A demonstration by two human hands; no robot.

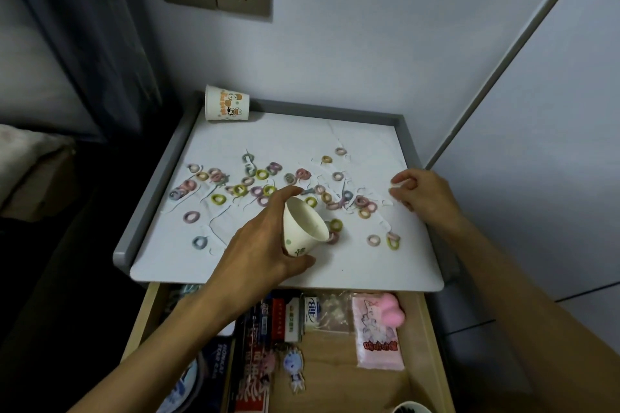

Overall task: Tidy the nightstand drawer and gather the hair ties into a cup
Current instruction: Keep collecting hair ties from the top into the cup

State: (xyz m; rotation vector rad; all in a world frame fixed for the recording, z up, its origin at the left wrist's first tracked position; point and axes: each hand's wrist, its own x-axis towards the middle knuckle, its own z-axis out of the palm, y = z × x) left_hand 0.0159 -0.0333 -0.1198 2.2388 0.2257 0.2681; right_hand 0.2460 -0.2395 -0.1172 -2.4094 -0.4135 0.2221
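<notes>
Currently the left hand point(265, 238) grips the paper cup point(303, 228), fingers and thumb curled round its tilted wall, near the nightstand top's point(369, 271) front edge. Hair ties point(261, 174) lie scattered across the middle. At the right edge, the right hand point(426, 194) pinches a pale tie point(397, 183) between its fingertips

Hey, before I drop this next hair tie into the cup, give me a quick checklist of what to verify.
1. Grip of left hand on white dotted paper cup: ok.
2. Mouth of that cup tilted towards right hand: ok.
3. Pinch on pale hair tie by right hand: ok, it seems.
4. Clearing of coloured hair ties off white nightstand top: not ok, many scattered.
5. Second, cartoon-printed paper cup upright: not ok, on its side.
</notes>
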